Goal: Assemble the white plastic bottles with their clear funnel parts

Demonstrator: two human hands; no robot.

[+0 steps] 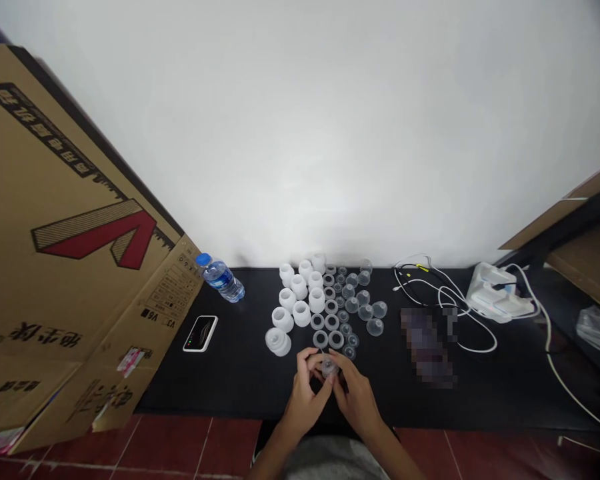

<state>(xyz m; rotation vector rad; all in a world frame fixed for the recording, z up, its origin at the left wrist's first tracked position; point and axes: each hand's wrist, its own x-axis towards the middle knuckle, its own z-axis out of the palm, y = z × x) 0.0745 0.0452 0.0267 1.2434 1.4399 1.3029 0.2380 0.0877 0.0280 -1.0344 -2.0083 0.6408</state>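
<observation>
Pinching a small clear piece (pixel 329 367) between their fingertips, the left hand (pixel 303 395) and the right hand (pixel 357 397) meet at the lower middle of the frame, just above the near edge of the mat (pixel 240 380). Both hands' fingers are curled in and grasp the piece from opposite sides.

Just above the hands lies a sorted spread of parts. About 10 white cups (pixel 301 313) stand in loose columns on its left. Roughly 8 rings (pixel 331 322) run down its middle. About 9 clear domes (pixel 365 312) sit on its right, with several smaller clear caps (pixel 349 352) between rings and domes; these are too small to count surely.

1 bottle (pixel 221 277) with a blue cap lies on its side to the left of the cups, and 1 phone (pixel 201 333) lies face up below it. At the right, 1 white adapter (pixel 497 299) rests among looping white cables (pixel 455 293). A blurred patch sits between the cables and the domes.

The mat is black and covers a low surface against a plain white wall (pixel 330 133). A red tiled floor (pixel 190 447) shows along the bottom edge. 1 large cardboard box (pixel 65 267) with red and black print fills the left of the frame, and brown board (pixel 580 220) juts in at the right.
</observation>
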